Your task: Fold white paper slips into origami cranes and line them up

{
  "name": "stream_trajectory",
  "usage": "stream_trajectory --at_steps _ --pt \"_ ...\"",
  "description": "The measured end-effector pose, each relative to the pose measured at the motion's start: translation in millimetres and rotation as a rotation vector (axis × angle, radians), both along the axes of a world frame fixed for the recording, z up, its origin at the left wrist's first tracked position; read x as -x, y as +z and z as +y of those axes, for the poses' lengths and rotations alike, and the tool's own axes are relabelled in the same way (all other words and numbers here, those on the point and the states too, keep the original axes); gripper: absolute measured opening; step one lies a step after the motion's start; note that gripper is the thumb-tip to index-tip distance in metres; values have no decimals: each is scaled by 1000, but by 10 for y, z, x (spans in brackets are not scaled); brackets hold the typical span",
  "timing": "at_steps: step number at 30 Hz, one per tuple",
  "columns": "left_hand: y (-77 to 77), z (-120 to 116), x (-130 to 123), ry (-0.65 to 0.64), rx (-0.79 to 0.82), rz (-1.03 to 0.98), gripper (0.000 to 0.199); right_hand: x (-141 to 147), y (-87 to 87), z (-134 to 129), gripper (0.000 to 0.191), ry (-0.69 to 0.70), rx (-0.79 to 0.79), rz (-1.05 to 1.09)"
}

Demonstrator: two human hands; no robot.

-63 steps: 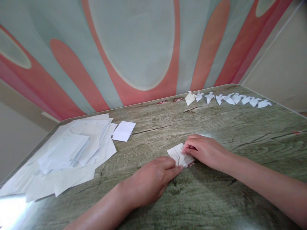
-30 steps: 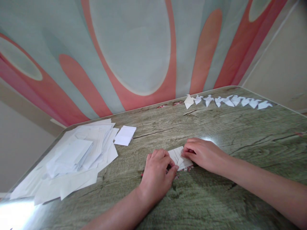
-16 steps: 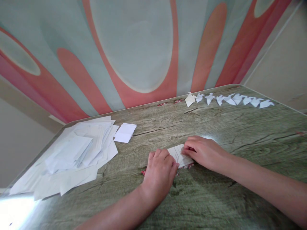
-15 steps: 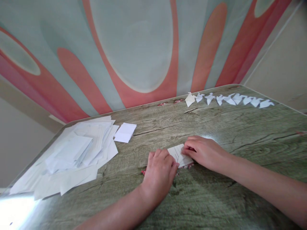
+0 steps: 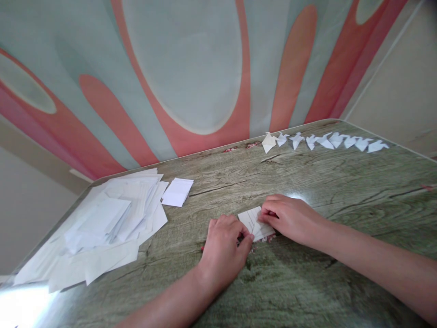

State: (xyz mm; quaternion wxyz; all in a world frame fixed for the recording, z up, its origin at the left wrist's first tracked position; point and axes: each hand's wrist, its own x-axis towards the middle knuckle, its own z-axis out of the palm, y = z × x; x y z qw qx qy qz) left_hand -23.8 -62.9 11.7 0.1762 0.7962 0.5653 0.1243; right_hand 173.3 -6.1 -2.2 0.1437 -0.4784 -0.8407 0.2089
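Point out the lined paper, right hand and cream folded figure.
Lined paper (image 5: 251,220): head view, near its middle.
Right hand (image 5: 291,215): head view, back of the hand.
Cream folded figure (image 5: 268,144): head view, its body.

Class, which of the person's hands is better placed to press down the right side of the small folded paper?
Probably the right hand: its fingertips meet the folded paper at its right side, while the left hand is at the left.
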Motion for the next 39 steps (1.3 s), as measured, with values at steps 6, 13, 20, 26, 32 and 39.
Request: stream_trajectory --at_steps 6,13,20,26,32,39 --pt "-11 -17 -19 2 -30 43 16 6 -3 -7 20 0 -2 -5" --pt "-39 -38 -44 -29 -59 80 15 7 -9 -12 21 5 -23 -25" --pt "-28 -48 -32 -72 -69 90 18 4 -3 -18 21 17 -29 -38" --pt "4 1 30 -158 -74 -22 17 7 -11 -27 22 8 -47 -52" --pt "-71 45 48 -226 -68 -201 7 16 -3 -13 22 -6 -47 -58" --pt "-155 78 80 -299 -86 -306 21 14 -37 -12 21 -9 -60 -57"
